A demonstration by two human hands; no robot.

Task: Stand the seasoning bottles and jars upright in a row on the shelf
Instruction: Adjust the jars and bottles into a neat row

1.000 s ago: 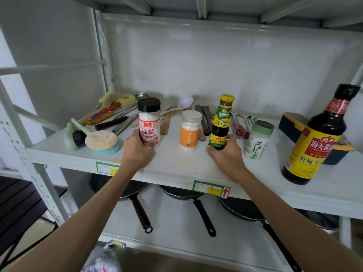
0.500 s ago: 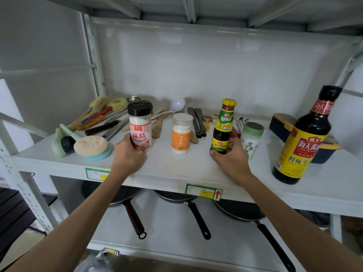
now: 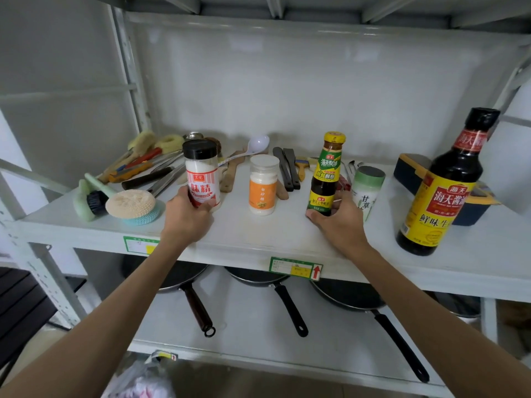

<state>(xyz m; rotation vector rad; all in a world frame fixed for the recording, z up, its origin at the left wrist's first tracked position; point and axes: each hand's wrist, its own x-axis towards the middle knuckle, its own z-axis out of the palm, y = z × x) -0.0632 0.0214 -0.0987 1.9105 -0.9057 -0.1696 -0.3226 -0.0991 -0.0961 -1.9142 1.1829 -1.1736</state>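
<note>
Left fingers [image 3: 211, 203] wrapped around the base of the black-capped shaker [image 3: 202, 175], thumb on its left side, label facing out. Right fingers [image 3: 311, 215] curled low around the small dark sauce bottle [image 3: 325, 174], yellow cap up. Both held upright, bases at or just above the shelf [image 3: 230, 239]; contact with the board hard to confirm.

Left hand [image 3: 185, 216] and right hand [image 3: 340, 222] both gripping near the bottom: good for steadying, poor for seeing whether each base sits flat. Best to press each down lightly, feel for wobble, then open slowly, one at a time.

Between the two, the orange-labelled jar [image 3: 263, 189] upright and untouched. Just right of the sauce bottle, the green-lidded jar [image 3: 367, 188], very close to the right knuckles; an outward slip there likely to knock it. Further right, the large soy sauce bottle [image 3: 442, 182], upright, set nearer the front edge.

Probably worth lining up the two held items with the orange jar before letting go. Utensils [image 3: 288, 168] and scrubbers [image 3: 130, 205] behind and to the left, clear of the row.
</note>
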